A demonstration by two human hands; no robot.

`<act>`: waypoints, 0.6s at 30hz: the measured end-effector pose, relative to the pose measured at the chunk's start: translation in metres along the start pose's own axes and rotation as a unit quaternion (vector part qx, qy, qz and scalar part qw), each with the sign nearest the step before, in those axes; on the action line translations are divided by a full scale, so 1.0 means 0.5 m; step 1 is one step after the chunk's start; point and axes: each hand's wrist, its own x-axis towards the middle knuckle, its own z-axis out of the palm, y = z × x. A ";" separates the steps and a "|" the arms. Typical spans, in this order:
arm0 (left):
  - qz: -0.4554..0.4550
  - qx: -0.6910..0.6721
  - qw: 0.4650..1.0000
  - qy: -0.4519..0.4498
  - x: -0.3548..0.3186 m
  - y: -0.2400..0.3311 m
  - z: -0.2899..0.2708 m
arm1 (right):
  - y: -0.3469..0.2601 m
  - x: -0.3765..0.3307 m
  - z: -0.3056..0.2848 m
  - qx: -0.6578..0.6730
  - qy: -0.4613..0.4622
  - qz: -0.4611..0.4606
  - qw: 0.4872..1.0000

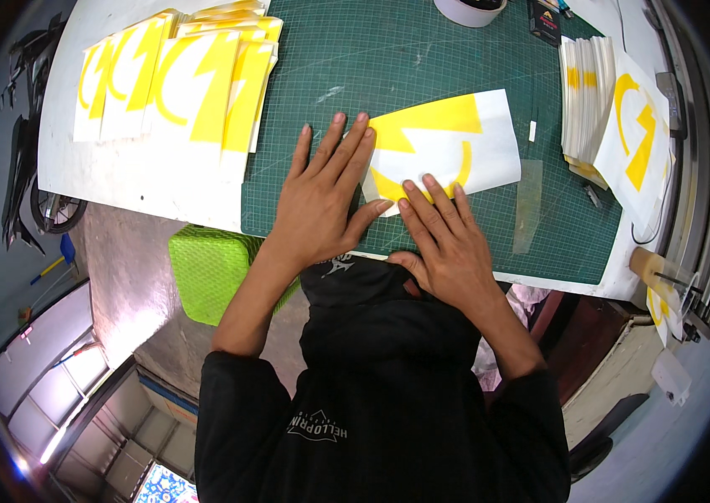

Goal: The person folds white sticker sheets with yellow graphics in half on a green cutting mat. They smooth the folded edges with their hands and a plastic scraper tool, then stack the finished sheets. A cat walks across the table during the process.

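A white sheet with yellow printed shapes (pixel 493 138) lies on the green cutting mat (pixel 313 50) in front of me. My left hand (pixel 321 197) rests flat at the sheet's left edge, fingers stretched out and pointing away from me. Its thumb reaches along the sheet's near left corner. My right hand (pixel 447 239) lies with fingers spread, their tips on the near part of the sheet and the thumb toward the mat's front edge. Neither hand grips anything. Part of the sheet is hidden under the fingers.
Stacks of similar yellow-and-white sheets (pixel 196 80) lie at the far left of the white table (pixel 61 168). Another thick stack (pixel 587 96) stands at the right, a sheet (pixel 635 138) leaning there. A clear strip (pixel 528 205), tape roll (pixel 469 10) and dark box (pixel 544 21) lie on the mat.
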 end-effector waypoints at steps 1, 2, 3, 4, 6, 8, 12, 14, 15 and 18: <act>-0.001 -0.003 1.000 0.002 0.001 0.000 0.001 | -0.001 0.002 0.000 0.006 0.001 -0.005 1.000; -0.001 -0.001 1.000 0.003 0.000 0.000 0.002 | -0.001 0.004 0.000 0.012 0.002 -0.009 1.000; -0.001 0.000 1.000 0.005 0.000 -0.001 0.003 | 0.001 0.005 -0.001 0.014 0.004 -0.014 1.000; -0.001 0.002 1.000 0.006 0.000 -0.002 0.003 | 0.003 0.005 -0.002 0.017 0.006 -0.018 1.000; -0.001 -0.005 1.000 0.007 0.001 -0.002 0.001 | 0.005 0.006 -0.006 0.026 0.008 -0.023 0.999; -0.008 -0.016 1.000 0.012 0.001 -0.002 -0.001 | 0.007 0.007 -0.009 0.040 0.008 -0.025 0.999; -0.016 -0.026 0.999 0.018 0.003 -0.003 0.000 | 0.007 0.003 -0.008 0.036 0.000 -0.009 0.999; -0.020 -0.028 0.999 0.018 0.004 -0.003 -0.001 | 0.003 0.005 -0.010 0.030 0.000 -0.001 1.000; -0.024 -0.033 0.999 0.020 0.004 -0.002 -0.001 | -0.001 0.008 -0.010 0.037 0.008 -0.001 0.999; -0.028 -0.055 0.998 0.032 0.004 -0.007 0.001 | -0.010 0.017 -0.008 0.049 0.021 0.000 0.999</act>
